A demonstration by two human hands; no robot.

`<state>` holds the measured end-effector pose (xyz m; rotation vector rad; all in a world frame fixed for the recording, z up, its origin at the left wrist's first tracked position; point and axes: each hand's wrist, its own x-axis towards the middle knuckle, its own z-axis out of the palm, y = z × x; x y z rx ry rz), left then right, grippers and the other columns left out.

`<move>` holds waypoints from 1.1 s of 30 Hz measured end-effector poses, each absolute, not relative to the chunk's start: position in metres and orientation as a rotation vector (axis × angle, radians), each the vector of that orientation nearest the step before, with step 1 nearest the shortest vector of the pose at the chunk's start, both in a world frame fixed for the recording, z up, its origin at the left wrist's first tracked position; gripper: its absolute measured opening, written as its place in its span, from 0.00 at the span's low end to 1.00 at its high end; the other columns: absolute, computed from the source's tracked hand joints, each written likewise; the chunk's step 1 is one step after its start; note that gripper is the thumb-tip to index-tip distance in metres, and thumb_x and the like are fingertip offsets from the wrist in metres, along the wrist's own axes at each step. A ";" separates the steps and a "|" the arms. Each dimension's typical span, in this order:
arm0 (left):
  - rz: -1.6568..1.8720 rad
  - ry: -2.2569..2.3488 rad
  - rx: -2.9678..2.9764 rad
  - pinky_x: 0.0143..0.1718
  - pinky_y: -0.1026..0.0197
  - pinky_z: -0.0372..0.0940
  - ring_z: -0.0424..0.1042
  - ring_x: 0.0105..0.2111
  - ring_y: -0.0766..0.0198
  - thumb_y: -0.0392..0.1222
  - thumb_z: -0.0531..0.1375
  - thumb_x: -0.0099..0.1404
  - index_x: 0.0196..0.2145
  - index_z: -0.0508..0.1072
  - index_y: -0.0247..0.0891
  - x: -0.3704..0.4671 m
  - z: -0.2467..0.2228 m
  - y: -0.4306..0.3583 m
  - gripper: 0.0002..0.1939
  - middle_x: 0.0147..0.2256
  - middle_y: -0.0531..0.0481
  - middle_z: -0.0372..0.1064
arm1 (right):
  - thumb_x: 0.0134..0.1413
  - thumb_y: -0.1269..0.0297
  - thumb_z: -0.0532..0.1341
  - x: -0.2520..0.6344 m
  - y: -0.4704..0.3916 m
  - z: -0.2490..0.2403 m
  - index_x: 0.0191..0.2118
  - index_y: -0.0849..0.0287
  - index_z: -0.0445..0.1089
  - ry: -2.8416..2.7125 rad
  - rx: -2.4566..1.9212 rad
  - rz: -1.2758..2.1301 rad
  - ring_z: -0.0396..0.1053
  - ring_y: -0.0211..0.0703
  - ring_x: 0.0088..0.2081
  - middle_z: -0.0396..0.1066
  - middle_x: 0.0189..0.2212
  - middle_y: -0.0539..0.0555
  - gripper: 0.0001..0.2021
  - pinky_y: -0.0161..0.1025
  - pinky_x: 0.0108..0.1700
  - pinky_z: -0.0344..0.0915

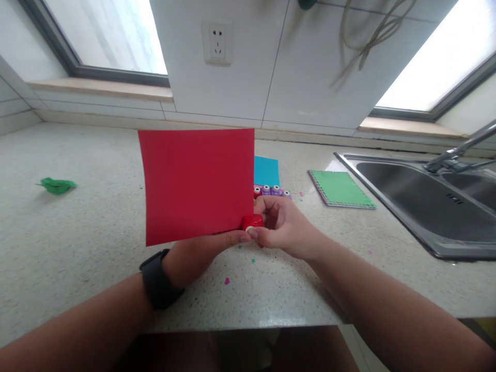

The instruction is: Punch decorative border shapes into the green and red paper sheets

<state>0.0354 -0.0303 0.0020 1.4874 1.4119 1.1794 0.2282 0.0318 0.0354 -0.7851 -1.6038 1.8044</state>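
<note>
A sheet of red paper (199, 181) is raised above the counter, hiding most of the fingers of my left hand (211, 248), which supports it from beneath and behind. The left thumb lies along its lower edge. My right hand (284, 225) is closed on a small red craft punch (252, 222), its thumb pressing near the white part. The punch sits at the paper's lower right corner. Just behind my right hand stand several purple and red punches (271, 190) in a row, partly covered. Beyond them lies blue paper (266, 170), partly behind the red sheet.
Green sheets with a punched border (343, 188) lie to the right, beside the steel sink (403, 191) and its faucet (445, 160). A crumpled green piece (58, 185) rests far left. Tiny pink (227, 281) and green cutouts dot the counter (271, 305). A wall socket (217, 42) is behind.
</note>
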 end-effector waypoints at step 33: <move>1.307 1.654 1.590 0.62 0.45 0.62 0.78 0.43 0.50 0.55 0.62 0.63 0.32 0.81 0.50 0.043 0.008 -0.030 0.11 0.33 0.53 0.82 | 0.35 0.72 0.78 0.230 0.035 0.037 0.28 0.59 0.66 -1.555 -0.725 1.879 0.65 0.31 0.22 0.70 0.23 0.46 0.19 0.29 0.24 0.63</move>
